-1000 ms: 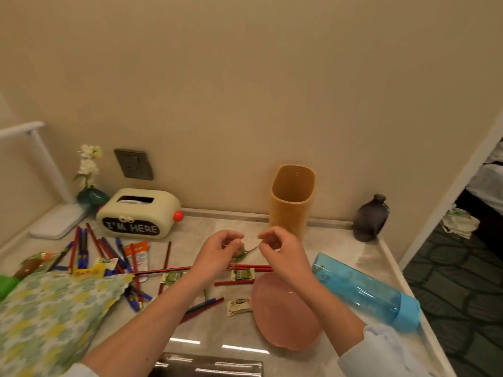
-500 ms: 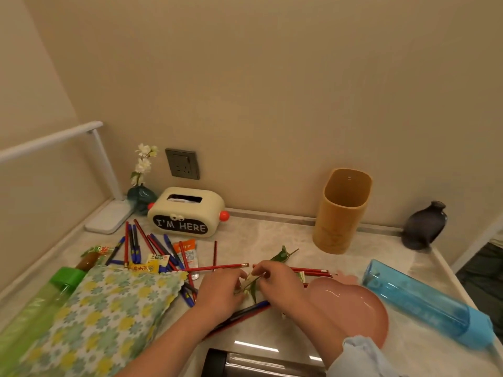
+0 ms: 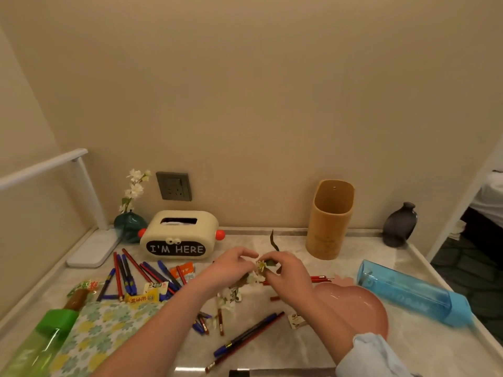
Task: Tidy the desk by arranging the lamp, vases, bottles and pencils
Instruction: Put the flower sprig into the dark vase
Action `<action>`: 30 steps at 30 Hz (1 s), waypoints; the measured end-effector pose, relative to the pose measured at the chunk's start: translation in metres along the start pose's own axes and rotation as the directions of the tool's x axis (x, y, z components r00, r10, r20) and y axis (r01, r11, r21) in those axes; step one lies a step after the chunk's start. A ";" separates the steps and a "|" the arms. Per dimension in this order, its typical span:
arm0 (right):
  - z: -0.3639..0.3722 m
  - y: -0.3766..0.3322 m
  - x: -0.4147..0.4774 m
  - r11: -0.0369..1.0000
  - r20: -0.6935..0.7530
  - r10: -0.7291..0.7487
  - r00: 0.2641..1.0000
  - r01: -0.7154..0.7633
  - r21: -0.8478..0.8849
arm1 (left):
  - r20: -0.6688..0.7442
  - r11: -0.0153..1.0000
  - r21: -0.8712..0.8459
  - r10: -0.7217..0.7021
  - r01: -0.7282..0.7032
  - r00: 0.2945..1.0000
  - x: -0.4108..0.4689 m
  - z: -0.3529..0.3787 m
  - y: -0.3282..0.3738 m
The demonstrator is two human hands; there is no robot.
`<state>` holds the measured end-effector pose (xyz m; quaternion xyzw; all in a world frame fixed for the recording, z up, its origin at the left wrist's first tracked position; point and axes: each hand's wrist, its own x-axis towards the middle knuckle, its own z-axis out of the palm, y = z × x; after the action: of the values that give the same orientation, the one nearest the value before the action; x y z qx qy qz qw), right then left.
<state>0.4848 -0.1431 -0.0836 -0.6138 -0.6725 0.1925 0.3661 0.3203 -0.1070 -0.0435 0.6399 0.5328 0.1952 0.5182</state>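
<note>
An artificial blossom sprig (image 3: pixel 260 265) was held just above the middle of the desk (image 3: pixel 299 346), gripped in both hands. The left hand (image 3: pixel 231 266) was curled, thumb and forefinger pinched on the flowering end. The right hand (image 3: pixel 290 274) was closed round the stem right beside it, with a dark leaf (image 3: pixel 273 240) standing up behind its knuckles. More white petals appeared to trail below the left hand, though blur left it unclear whether they belonged to the same sprig.

The sprig was judged to be very light, its stem thin and bendable, its petals soft and easily crushed. It would best be taken low on the bare stem, not by the blooms.

The grey vase (image 3: pixel 400 224), seemingly empty, stood upright in the back right corner, well apart from the hands. It was taken to be the likely home for the sprig. Its narrow neck would call for a careful aim, and its body might need steadying.

At the back left, a teal vase (image 3: pixel 128 225) with white flowers stood beside the lamp base (image 3: pixel 92 248). Pencils and pens (image 3: pixel 130 276) lay scattered in front of the tissue box (image 3: pixel 179 235), and the bamboo holder (image 3: pixel 329 219) stood upright with none seen in it. A blue bottle (image 3: pixel 408 295) and a green bottle (image 3: pixel 35 344) lay on their sides.
</note>
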 end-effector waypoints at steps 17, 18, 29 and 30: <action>-0.089 -0.046 -0.008 0.808 -0.311 0.396 0.864 -0.168 0.564 | -0.007 0.877 -0.425 0.246 -0.225 0.969 -0.002 0.030 0.096; -0.097 -0.043 -0.009 0.797 -0.318 0.421 0.850 -0.179 0.577 | -0.012 0.890 -0.384 0.261 -0.245 0.965 -0.001 0.038 0.099; -0.212 0.023 -0.001 0.732 -0.392 0.494 0.776 -0.128 0.670 | 0.152 0.956 0.002 0.291 -0.294 0.945 0.043 0.149 0.144; -0.224 0.031 0.002 0.736 -0.401 0.502 0.766 -0.135 0.663 | 0.124 0.955 0.043 0.287 -0.295 0.950 0.050 0.160 0.149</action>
<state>0.6689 -0.1786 0.0425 -0.6048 -0.3177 0.2700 0.6785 0.5382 -0.1201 0.0090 0.7373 0.4074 0.2154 0.4939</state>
